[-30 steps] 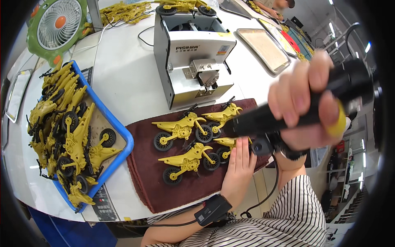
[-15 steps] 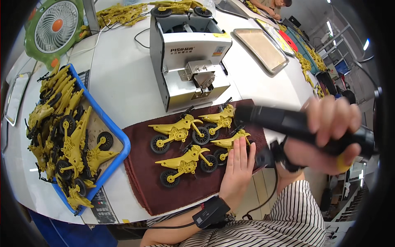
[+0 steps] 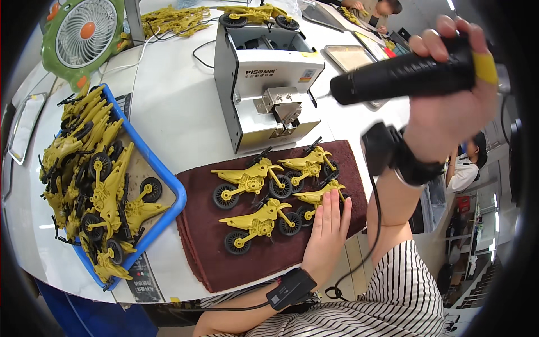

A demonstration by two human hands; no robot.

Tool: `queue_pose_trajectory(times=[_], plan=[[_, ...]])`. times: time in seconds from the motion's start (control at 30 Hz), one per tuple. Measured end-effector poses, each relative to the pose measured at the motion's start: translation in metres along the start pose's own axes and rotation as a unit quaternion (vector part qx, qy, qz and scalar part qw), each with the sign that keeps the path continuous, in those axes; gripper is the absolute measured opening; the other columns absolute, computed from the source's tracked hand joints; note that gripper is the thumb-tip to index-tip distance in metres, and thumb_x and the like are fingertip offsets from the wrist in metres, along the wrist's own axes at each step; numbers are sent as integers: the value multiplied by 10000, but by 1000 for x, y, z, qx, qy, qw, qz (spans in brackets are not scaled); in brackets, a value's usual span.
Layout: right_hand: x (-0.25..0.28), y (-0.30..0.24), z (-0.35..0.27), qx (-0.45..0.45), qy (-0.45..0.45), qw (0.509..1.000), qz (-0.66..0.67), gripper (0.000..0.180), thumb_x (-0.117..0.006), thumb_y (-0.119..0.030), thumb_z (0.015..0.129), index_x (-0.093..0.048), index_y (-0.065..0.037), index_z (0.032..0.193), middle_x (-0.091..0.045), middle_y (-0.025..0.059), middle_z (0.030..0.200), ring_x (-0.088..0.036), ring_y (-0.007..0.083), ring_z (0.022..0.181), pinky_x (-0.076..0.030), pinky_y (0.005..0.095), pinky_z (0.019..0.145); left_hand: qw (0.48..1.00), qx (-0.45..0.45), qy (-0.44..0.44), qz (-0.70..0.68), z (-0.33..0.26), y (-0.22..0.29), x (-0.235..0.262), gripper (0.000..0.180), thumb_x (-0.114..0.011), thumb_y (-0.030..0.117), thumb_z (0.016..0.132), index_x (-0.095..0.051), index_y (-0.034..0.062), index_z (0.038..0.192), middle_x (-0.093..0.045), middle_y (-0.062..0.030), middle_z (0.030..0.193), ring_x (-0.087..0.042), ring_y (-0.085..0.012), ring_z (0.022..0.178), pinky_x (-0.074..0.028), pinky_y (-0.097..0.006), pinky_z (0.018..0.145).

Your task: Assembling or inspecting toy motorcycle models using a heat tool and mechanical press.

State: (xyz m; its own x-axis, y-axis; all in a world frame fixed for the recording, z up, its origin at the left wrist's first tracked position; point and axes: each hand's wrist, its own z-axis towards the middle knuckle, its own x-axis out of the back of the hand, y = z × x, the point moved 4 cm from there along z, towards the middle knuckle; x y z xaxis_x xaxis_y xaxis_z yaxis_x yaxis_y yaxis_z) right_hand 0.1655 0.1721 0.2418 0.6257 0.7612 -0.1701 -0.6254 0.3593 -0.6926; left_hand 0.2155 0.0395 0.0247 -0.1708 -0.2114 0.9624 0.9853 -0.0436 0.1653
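Observation:
Several yellow toy motorbikes [image 3: 250,181] with black wheels lie on a dark red cloth mat [image 3: 213,258]. My left hand [image 3: 327,230] rests flat, fingers together, on the mat's right part, pressing on the nearest yellow bike [image 3: 317,196]. My right hand [image 3: 449,106] is raised at the upper right, wrapped around a black electric screwdriver [image 3: 401,76] with a yellow end, its tip pointing left toward the grey machine. Both wrists wear black bands with cables.
A grey box-shaped screw feeder [image 3: 264,84] stands behind the mat. A blue tray [image 3: 168,188] heaped with yellow bike parts sits at the left. A green desk fan [image 3: 84,33] is at the far left. A metal tray [image 3: 351,56] and another person are at the back right.
My right hand has lifted the screwdriver from low over the mat up and to the right. My left hand stays on the bike at the mat's right side.

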Motion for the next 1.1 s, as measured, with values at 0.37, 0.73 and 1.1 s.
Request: queue_pose_trajectory(times=[0.37,0.73,1.1], plan=[[-33,59,-8,-67,156,985,29,137,-558,-148,752,-480,-56,820,-495,57,611,-475,142,450,-408,251,451,1000,10,5,16,-2,-6,-1,494,-356,176,829,-276,46,1299,-300,-228,1306,-298,-327,1222,-226,-387,1009],[-27,63,-9,-151,-37,988,-20,166,-458,-187,795,-461,-27,838,-452,47,733,-430,128,563,-359,277,584,1000,9,9,15,-1,-1,-2,501,-350,191,830,-269,46,1302,-285,-221,1318,-275,-319,1236,-204,-383,1020],[-19,22,-103,-131,-109,985,14,300,-641,-133,748,-359,-69,826,-488,45,639,-501,139,483,-423,251,467,1000,-12,-7,-10,-4,-8,-3,497,-357,216,820,-313,-14,1259,-302,-207,1310,-288,-307,1229,-230,-369,1010]])
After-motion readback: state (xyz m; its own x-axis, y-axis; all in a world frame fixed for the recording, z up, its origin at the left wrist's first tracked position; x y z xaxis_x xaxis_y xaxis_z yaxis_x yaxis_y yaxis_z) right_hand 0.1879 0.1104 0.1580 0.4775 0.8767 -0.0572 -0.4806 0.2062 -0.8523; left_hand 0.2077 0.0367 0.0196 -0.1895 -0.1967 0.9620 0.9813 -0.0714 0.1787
